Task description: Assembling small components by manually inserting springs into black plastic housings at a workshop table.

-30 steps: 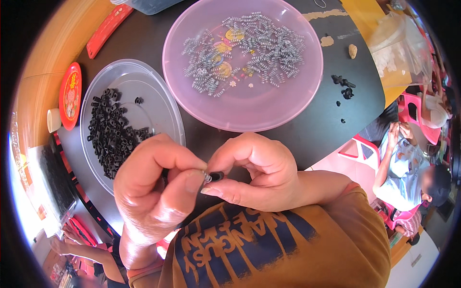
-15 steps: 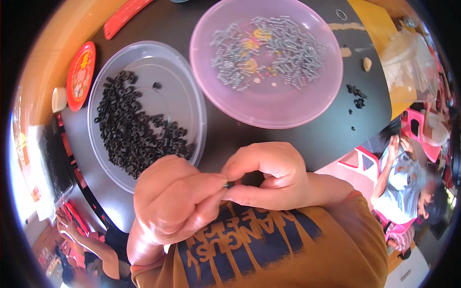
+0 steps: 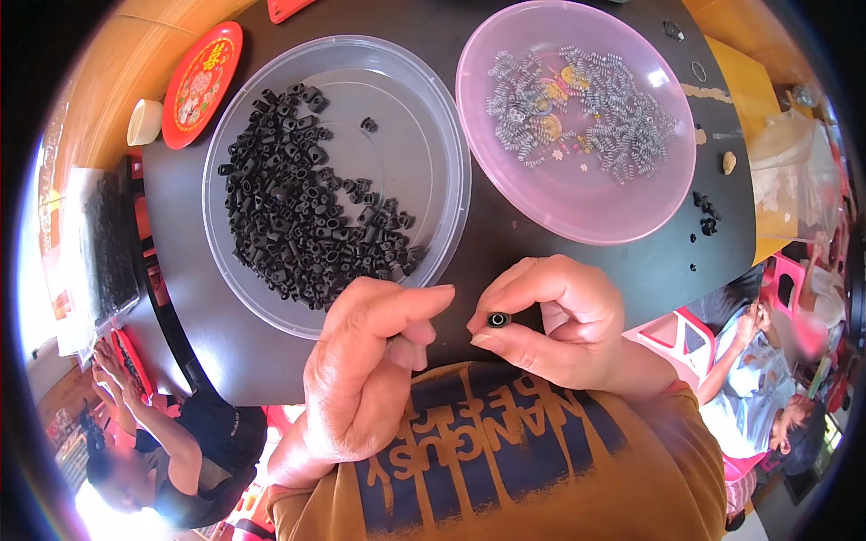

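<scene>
Between the thumb and index finger of my right hand [image 3: 564, 316] is a small black plastic sleeve [image 3: 498, 319], its open end facing up with a bright metal ring showing inside. My left hand [image 3: 365, 361] is beside it, a small gap away. Its index finger points toward the sleeve while the other fingers curl into the palm, hiding whatever they may hold. Ahead of my left hand stands a clear round tub [image 3: 388, 117] with many loose black sleeves [image 3: 289, 198]. A pink translucent basin [image 3: 622, 221], holding many small metal springs [image 3: 622, 117], is beyond my right hand.
Several black bits [image 3: 706, 216] and a tan lump [image 3: 729, 162] lie on the dark table [image 3: 541, 261] at right. A red oval tray [image 3: 203, 86] and a pale cup [image 3: 144, 123] are at far left. Other people sit at lower left and right.
My hands have drawn apart; the left no longer touches the sleeve. The right hand has turned the sleeve's end upward. The view has shifted, so the tub and basin appear farther right.
</scene>
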A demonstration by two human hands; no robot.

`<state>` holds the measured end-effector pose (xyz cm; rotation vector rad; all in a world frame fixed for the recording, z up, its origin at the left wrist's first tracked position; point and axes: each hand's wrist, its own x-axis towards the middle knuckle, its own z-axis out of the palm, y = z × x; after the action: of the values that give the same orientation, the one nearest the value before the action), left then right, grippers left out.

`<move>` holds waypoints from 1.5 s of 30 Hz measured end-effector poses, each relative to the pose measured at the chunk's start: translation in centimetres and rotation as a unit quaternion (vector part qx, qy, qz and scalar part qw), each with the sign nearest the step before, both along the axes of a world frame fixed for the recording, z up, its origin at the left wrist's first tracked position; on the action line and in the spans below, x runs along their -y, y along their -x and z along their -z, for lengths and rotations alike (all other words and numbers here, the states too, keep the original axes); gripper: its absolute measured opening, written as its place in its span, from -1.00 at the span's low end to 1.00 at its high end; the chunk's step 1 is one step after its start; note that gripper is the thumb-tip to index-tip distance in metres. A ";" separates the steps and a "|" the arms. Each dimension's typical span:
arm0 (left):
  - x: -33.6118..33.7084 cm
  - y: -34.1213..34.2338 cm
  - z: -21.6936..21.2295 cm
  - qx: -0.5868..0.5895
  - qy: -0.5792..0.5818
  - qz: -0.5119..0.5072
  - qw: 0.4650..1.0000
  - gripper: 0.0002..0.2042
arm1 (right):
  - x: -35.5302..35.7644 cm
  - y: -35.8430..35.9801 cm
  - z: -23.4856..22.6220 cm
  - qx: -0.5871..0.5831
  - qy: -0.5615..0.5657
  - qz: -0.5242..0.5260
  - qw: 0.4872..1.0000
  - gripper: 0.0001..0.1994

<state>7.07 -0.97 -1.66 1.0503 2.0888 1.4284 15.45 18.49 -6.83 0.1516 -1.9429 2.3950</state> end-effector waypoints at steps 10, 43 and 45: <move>-0.8 -1.7 1.0 -0.070 -0.039 0.001 0.997 -0.50 | 1.2 0.4 -0.2 0.020 0.105 0.055 0.993 -0.82; -1.3 -1.7 0.9 -0.178 0.020 -0.086 0.980 -0.72 | 1.8 0.6 0.5 0.001 0.179 0.014 0.984 -0.86; -1.2 -1.8 0.8 -0.151 0.029 -0.085 0.985 -0.74 | 1.7 0.7 0.5 -0.005 0.144 0.037 0.989 -0.84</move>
<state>8.87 0.25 -2.45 1.1492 2.4713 1.3425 14.75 16.79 -7.34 0.0747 -1.5434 2.5831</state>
